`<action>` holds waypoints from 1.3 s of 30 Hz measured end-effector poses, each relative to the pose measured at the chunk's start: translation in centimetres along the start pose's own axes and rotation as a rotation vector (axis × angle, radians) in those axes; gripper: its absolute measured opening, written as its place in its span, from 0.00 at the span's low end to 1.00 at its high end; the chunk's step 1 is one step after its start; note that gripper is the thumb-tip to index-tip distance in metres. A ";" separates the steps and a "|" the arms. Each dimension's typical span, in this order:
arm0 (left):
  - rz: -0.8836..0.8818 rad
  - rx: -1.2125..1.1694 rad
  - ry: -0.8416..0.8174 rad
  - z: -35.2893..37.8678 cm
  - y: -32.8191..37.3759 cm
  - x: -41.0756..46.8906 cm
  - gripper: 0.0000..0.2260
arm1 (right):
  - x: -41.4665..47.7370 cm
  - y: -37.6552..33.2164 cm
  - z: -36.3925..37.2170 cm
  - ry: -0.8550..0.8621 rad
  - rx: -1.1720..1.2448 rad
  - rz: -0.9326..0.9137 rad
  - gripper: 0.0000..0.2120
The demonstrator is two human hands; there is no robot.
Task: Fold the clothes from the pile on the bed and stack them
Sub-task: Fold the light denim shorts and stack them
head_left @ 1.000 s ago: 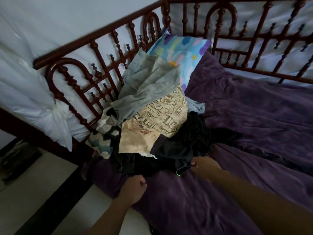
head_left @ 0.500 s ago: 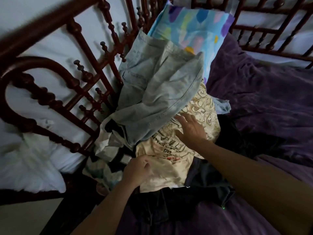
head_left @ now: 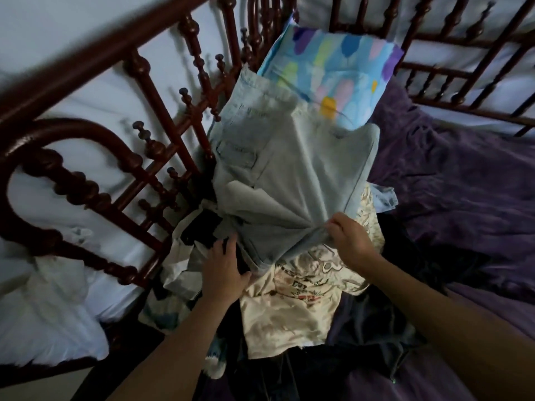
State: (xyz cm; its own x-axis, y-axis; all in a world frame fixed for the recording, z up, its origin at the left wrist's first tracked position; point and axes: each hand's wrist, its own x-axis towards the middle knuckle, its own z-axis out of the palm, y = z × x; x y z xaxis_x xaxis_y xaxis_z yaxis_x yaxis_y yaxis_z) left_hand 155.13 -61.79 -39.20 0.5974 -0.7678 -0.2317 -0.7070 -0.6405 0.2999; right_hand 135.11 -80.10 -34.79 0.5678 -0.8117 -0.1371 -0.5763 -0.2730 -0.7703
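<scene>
Head view, looking down at the corner of the bed

- Frame: the spindled rail runs along the left of the pile, touching it. No room to work on that side
- Bed cover: purple and rumpled. It lies bare to the right of the pile and on the near side, so I judge this the only open room for spreading a garment
- Pile: heaped in the corner against the frame. Nothing folded or stacked is in view, so I take the task to be at its start
- Pillow: patterned, propped at the far end behind the pile
- Jeans: pale denim, top of the pile. The long axis runs from my hands up and away towards the frame corner. The far end leans on the pillow and the near end is bunched
- Dark clothes: under and to the right of the rest
- Shirt: cream and printed, lying directly under the jeans' near edge
- Right hand: grasping, pinching a gather of denim at the near edge, with folds fanning out from the pinch
- Left hand: released, fingers stretched, lying on the pile just beside the jeans' lower left corner. Cannot tell whether the fingertips are under the denim

Judgement: the right hand already has the jeans, so the pull should go towards me and rightward, away from the frame. Snag risk is at the spindles and the shirt may drag along
</scene>
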 end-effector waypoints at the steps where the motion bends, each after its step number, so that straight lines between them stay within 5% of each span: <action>1: 0.027 0.039 0.025 -0.2 0.5 0.2 0.42 | -1.2 0.7 -1.5 0.083 0.121 0.027 0.11; 4: 0.140 0.124 0.007 0.3 2.1 0.2 0.42 | -5.5 3.9 -5.8 0.202 0.332 0.159 0.18; 7: 0.248 0.136 -0.094 2.0 4.3 -1.2 0.37 | -10.1 8.7 -8.0 0.070 0.147 0.379 0.22; 9: 0.303 0.205 -0.097 3.6 6.1 -2.5 0.22 | -12.7 11.8 -8.0 -0.096 -0.124 0.493 0.23; 12: 0.331 0.155 -0.036 4.9 8.2 -4.4 0.09 | -15.1 14.8 -7.3 -0.247 -0.465 0.534 0.12; 14: 0.335 0.036 -0.038 4.8 8.6 -5.1 0.07 | -15.9 14.7 -6.8 -0.194 -0.457 0.535 0.05; 18: 0.294 -0.274 -0.087 0.1 9.4 -6.6 0.05 | -17.0 10.3 -4.4 0.069 -0.215 0.089 0.19; 20: 0.311 -0.360 -0.079 -3.8 11.0 -7.2 0.05 | -17.8 6.7 -2.9 -0.015 -0.185 -0.109 0.32; 23: 0.327 -0.582 -0.072 -10.1 15.1 -8.1 0.07 | -17.6 3.1 -1.2 -0.127 -0.286 -0.066 0.53; 24: 0.335 -0.646 -0.054 -12.0 16.4 -8.4 0.08 | -17.0 2.2 -1.5 -0.111 -0.244 -0.021 0.51; 28: 0.369 -0.766 0.149 -19.1 20.1 -9.9 0.08 | -12.8 -1.0 -7.8 0.113 0.097 0.108 0.09; 35: 0.461 -0.476 0.497 -29.2 21.1 -13.3 0.04 | -10.7 -8.5 -27.2 0.169 0.525 0.035 0.12; 37: 0.507 -0.369 0.479 -30.7 22.6 -14.4 0.03 | -11.5 -11.4 -30.5 0.103 0.634 -0.011 0.12; 39: 0.560 -0.321 0.351 -31.0 24.6 -15.5 0.17 | -12.5 -14.0 -32.2 0.033 0.695 -0.049 0.09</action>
State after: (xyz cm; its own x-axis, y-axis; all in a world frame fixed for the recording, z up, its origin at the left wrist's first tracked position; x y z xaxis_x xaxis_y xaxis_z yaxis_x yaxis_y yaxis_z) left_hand 140.23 -65.18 0.50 0.3036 -0.8940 0.3296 -0.8281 -0.0764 0.5554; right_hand 117.17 -82.78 -2.22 0.5587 -0.8253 -0.0817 -0.0347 0.0752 -0.9966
